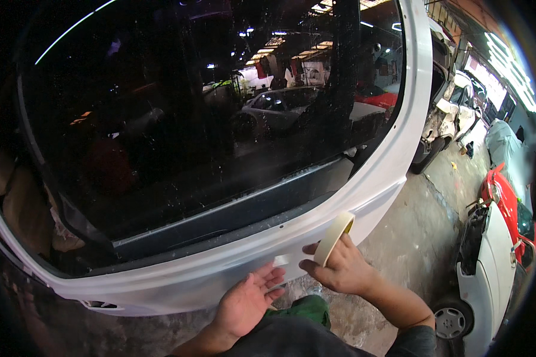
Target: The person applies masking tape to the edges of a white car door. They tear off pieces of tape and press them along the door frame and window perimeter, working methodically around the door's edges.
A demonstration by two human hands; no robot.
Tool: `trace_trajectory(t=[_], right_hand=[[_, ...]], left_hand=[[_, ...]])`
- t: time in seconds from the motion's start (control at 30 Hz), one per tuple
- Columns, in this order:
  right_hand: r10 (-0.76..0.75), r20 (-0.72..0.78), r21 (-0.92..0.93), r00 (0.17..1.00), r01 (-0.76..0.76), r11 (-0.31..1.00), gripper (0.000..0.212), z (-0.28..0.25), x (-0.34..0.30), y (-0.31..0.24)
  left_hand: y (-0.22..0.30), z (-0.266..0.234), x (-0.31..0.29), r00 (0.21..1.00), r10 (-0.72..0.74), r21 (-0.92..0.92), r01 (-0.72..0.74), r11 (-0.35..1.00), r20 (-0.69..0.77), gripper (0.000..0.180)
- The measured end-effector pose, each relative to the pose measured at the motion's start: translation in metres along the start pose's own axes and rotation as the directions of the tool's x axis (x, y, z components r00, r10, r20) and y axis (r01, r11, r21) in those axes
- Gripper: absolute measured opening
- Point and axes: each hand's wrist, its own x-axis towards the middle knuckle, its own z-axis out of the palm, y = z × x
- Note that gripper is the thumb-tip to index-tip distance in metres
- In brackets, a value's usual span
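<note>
Fingers [318, 269] gripping round tape roll [335, 238], glossy white panel [220, 275]

Dim workshop light overall; bright strip lights [509, 68] glare at the far right and reflect as small spots in the dark car window [208, 107] (a mirror-like pane). Fisheye bending curves the white panel [375, 190], and corners fall into black vignette.
</note>
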Motion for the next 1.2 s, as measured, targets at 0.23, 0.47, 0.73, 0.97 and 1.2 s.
trace_trajectory(t=[0.23, 0.47, 0.73, 0.97, 1.2], right_hand=[[-0.077, -0.13, 0.028, 0.989, 0.081, 0.996, 0.028, 0.018, 0.006, 0.013], [-0.156, -0.116, 0.0, 0.981, 0.157, 0.988, 0.026, 0.024, 0.022, 0.027], [-0.3, 0.08, 0.019, 0.951, 0.299, 0.954, 0.024, 0.01, 0.033, 0.035], [-0.157, 0.167, 0.141, 0.973, 0.134, 0.981, 0.017, -0.021, 0.07, 0.063], [0.014, 0.584, 0.536, 0.812, -0.398, 0.744, 0.012, 0.045, 0.09, 0.113]], left_hand=[[0.004, 0.0, 0.009, 0.967, 0.058, -0.278, 0.014, 0.961, 0.248, 0.068], [0.003, 0.002, 0.012, 0.965, 0.121, -0.322, -0.041, 0.946, 0.232, 0.07], [0.004, -0.011, 0.01, 0.972, -0.004, -0.108, 0.03, 0.994, 0.237, 0.07], [0.028, -0.016, -0.011, 0.882, 0.445, 0.662, -0.241, 0.71, -0.156, 0.054], [0.086, 0.027, 0.078, 0.846, 0.481, 0.971, -0.235, -0.052, 0.231, 0.03]])
